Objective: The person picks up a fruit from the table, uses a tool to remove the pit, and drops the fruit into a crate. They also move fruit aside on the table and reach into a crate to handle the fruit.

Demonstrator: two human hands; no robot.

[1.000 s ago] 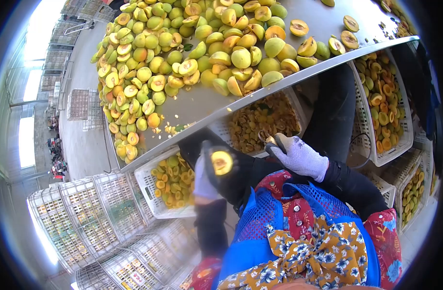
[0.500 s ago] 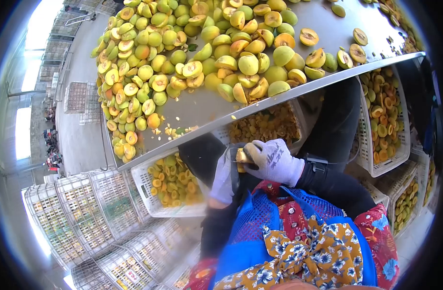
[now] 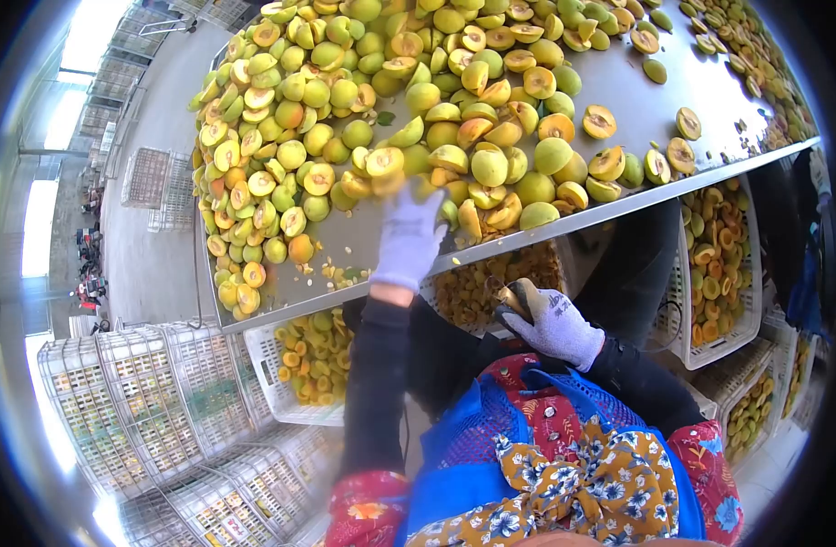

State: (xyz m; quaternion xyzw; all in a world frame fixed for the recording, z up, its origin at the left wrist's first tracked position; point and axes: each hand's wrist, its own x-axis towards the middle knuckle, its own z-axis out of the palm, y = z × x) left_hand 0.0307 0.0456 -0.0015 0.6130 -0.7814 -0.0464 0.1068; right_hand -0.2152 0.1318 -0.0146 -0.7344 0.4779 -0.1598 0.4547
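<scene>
Halved and whole yellow-green fruit, plum- or apricot-like [image 3: 319,179], lie heaped on a metal table [image 3: 345,225]. My left hand [image 3: 407,239], in a pale glove, reaches over the table's near edge to the front of the heap. Its fingertips are smeared by motion and overlap the fruit there. Closer to my body, my right hand [image 3: 556,326], gloved with dark fingertips, is closed around a small tool with a tan handle [image 3: 509,296]. The tool's working end barely shows against the crate behind it.
Under the table edge stand a crate of fruit halves [image 3: 313,365] and a crate of brownish scraps [image 3: 472,287]. Another crate of halves [image 3: 709,273] is at the right. Stacked wire-framed crates [image 3: 153,392] fill the lower left. Small bits [image 3: 336,273] lie near the table edge.
My left hand has left the right hand and moved up onto the fruit on the table. The pale fruit piece between my hands no longer shows there. My right hand has shifted slightly down and right.
</scene>
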